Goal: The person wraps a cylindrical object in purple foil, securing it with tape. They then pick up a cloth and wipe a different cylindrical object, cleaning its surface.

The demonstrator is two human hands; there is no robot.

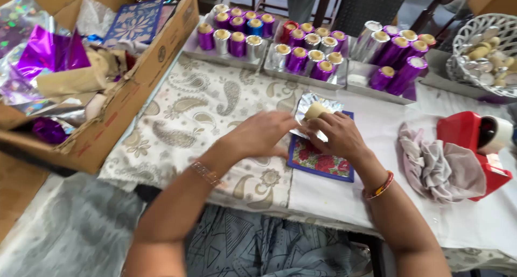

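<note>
At the bench, the person's right hand (338,134) pinched a small cream cylinder (315,111) against a sheet of silver foil (309,102) above a floral card (318,161), while the left hand (264,132), fingers together, pressed the foil's near edge; keeping it taut would likely wrap neatly.

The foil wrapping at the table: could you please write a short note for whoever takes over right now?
Left hand: on the silver foil sheet, pressing its near edge.
Right hand: holds a cream roll against the foil, over the floral mat.
Done: many rolls already wrapped in purple and silver stand in the trays behind.
Left: this roll is still bare at its top; the foil is not yet closed around it.
Nearby: red tape dispenser and grey cloth to the right, box of foil scraps to the left.
</note>
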